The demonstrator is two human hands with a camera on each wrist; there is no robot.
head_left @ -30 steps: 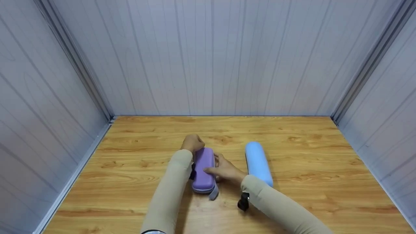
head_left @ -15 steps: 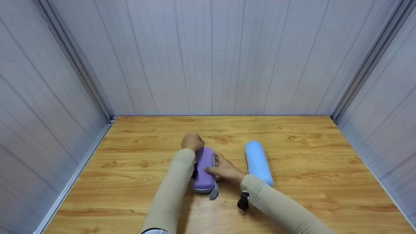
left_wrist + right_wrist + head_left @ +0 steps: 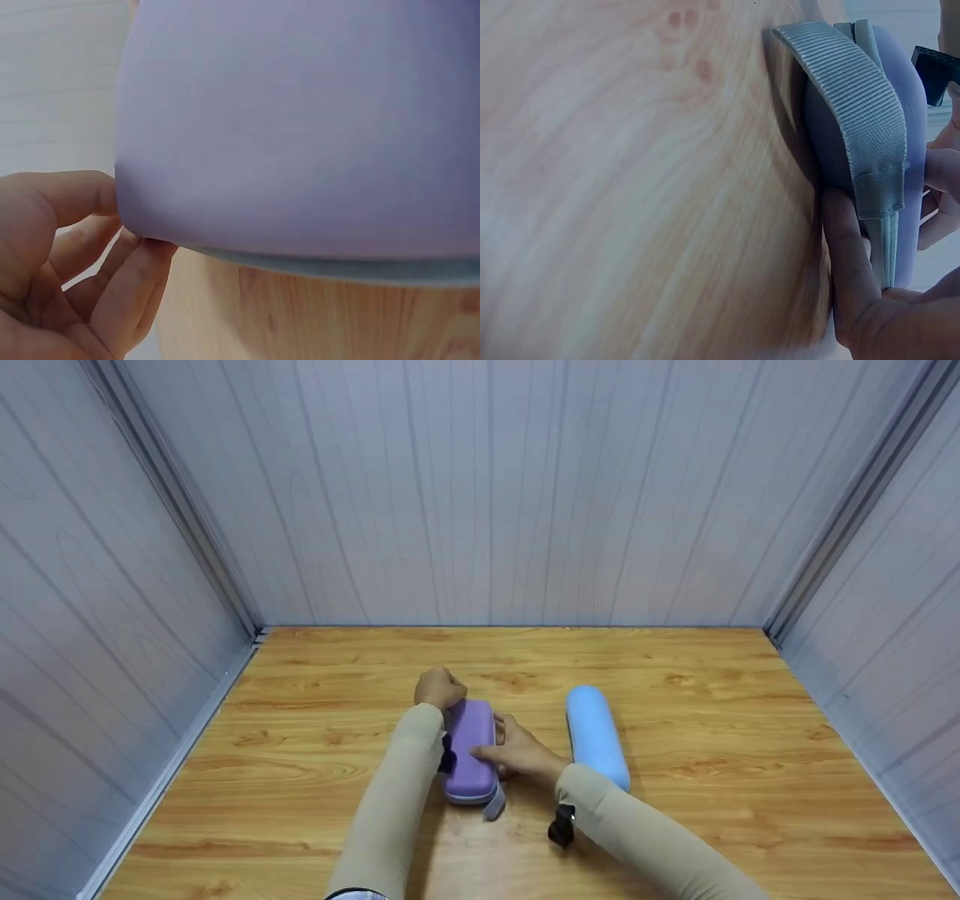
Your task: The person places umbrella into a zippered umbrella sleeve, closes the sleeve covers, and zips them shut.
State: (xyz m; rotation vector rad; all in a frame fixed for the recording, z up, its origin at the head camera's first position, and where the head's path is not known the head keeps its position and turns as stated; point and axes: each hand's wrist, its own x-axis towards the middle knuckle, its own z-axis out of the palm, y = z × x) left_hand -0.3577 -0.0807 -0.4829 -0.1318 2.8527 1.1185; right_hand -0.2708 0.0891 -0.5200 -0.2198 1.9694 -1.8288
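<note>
A purple zip case with a grey zipper seam lies on the wooden table, a grey fabric strap hanging from its near right corner. My left hand is at its far end. In the left wrist view, the curled fingers and thumb of this hand pinch at the case's corner by the seam; whatever lies between the fingertips is hidden. From the right side, my right hand grips the case, thumb on top and fingers along the side. The seam looks closed where it shows.
To the right of the purple case lies a light blue elongated case, partly behind my right forearm. Pale panelled walls stand around the table at the back and both sides. Small black cameras sit on both wrists.
My left hand has shifted slightly to the left along the far end of the purple case. The right hand and both cases stay where they were.
</note>
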